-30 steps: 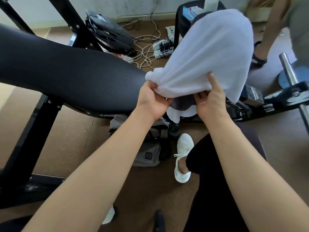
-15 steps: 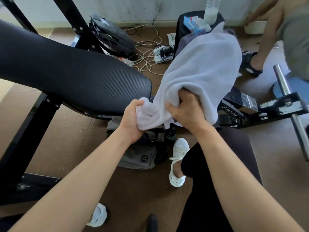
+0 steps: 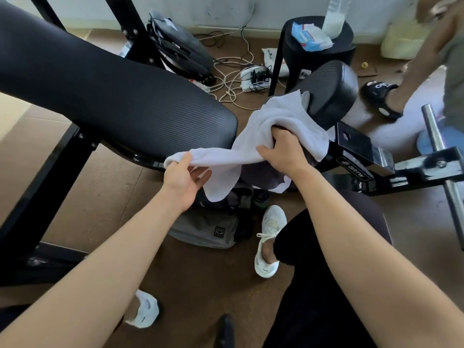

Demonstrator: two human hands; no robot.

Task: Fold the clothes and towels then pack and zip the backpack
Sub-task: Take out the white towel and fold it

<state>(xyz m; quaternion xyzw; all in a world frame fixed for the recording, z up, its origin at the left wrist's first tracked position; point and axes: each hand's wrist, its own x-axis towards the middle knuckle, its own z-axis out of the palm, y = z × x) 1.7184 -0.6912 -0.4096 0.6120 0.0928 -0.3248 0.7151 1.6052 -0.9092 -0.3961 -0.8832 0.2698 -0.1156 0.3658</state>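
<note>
**Over the grey backpack (image 3: pixel 208 228), a white towel (image 3: pixel 271 131) held two-handed**

Between the long black bench pad (image 3: pixel 113 96) and the smaller pad (image 3: pixel 329 89), I held the white towel stretched in the air. My left hand (image 3: pixel 182 180) pinched its near end, thumb on top and fingers (image 3: pixel 200 176) underneath. My right hand (image 3: pixel 281 153) was clenched round a bunched middle part, with its fingers buried in the cloth. The towel's far end lay against the smaller pad, and a loose flap hung down between my hands. A darker cloth (image 3: pixel 263 175) showed just under the towel by my right wrist. The grey backpack lay on the brown floor (image 3: pixel 105 197) directly below, just beside my white shoe (image 3: pixel 270 243). Whether its zip was open I could not tell.
</note>
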